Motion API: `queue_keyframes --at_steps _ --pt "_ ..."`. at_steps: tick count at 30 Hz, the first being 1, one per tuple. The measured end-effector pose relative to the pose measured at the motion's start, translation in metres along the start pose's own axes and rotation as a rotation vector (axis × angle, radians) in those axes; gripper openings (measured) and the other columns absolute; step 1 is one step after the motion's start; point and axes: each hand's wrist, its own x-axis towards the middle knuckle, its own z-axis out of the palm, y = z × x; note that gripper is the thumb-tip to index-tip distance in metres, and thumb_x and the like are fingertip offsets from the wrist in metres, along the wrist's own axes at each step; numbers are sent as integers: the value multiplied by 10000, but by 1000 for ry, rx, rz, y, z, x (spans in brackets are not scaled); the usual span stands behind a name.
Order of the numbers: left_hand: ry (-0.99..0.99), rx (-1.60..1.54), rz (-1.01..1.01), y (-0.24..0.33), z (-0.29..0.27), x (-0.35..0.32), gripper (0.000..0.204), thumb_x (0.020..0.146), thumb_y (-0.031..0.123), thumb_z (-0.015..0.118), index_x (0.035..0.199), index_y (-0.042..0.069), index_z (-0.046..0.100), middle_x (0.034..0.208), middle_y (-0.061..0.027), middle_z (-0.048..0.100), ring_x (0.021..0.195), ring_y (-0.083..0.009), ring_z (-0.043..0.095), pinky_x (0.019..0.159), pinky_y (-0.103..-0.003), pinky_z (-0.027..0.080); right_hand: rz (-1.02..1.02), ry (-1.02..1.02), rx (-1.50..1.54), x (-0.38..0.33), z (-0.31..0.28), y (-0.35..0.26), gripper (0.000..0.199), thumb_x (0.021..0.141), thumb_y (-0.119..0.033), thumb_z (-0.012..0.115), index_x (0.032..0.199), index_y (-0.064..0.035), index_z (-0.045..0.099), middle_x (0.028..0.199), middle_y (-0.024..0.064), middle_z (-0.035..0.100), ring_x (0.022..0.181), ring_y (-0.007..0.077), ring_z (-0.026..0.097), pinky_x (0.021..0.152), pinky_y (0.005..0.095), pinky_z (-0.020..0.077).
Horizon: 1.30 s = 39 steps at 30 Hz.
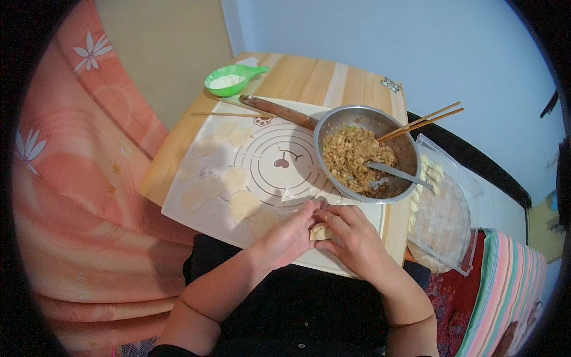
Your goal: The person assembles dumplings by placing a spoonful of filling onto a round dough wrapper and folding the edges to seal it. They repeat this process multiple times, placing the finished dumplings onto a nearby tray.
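A small filled dumpling (320, 232) sits between my two hands over the near edge of a white kneading mat (184, 196). My left hand (289, 237) cups it from the left, with the fingertips partly hidden. From the other side, my right hand (352, 239) grips its edge between thumb and curled fingers. Several round dough wrappers (243, 204) lie on the mat's left part, some overlapping. Just beyond my right hand stands a metal bowl (410, 146) of minced filling (351, 152). A metal spoon (401, 174) and a pair of chopsticks (419, 123) rest in it.
A wooden rolling pin (278, 111) touches the bowl's left side. Thin sticks (229, 114) lie near a green scoop (226, 83) of white flour on the wooden table (303, 74). To the right, a clear plastic tray (455, 238) holds several dumplings. An orange curtain (107, 196) hangs left.
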Motion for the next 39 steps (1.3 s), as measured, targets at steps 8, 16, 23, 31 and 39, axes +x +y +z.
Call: queue_keyframes --at_steps 8,16,23,31,39 --pt "-115 89 -28 6 -3 -2 686 949 501 356 1447 99 109 1395 -156 321 1290 -270 351 1044 -462 317 60 -28 124 -3 -1 9 475 650 -154 767 1074 -35 588 1068 128 561 979 332 533 840 398 458" --pt "-112 86 -35 4 -5 -3 710 950 492 357 1455 110 36 1420 -176 285 1307 -290 331 1055 -470 301 67 -95 204 -4 0 17 407 649 -119 764 1008 -61 583 1059 122 551 999 337 527 839 406 456" --pt "-18 313 -80 11 -4 -7 608 985 376 341 1460 119 62 1429 -148 306 1292 -277 362 1055 -465 302 332 -185 370 -3 -7 16 362 699 -68 750 1007 -54 561 1018 110 597 937 249 594 803 329 487" --pt "-40 382 -26 7 1 -8 556 991 240 365 1456 102 93 1439 -168 293 1243 -297 434 1039 -434 335 252 -233 468 -6 -1 35 384 761 -22 701 1112 -31 545 1050 63 610 878 148 589 759 274 483" --pt "-26 408 -4 18 11 -10 586 958 181 426 1447 84 118 1431 -198 297 1211 -356 461 1008 -421 364 423 -384 844 -41 -63 82 314 792 -63 683 1080 -41 561 1048 25 591 916 91 546 724 253 481"
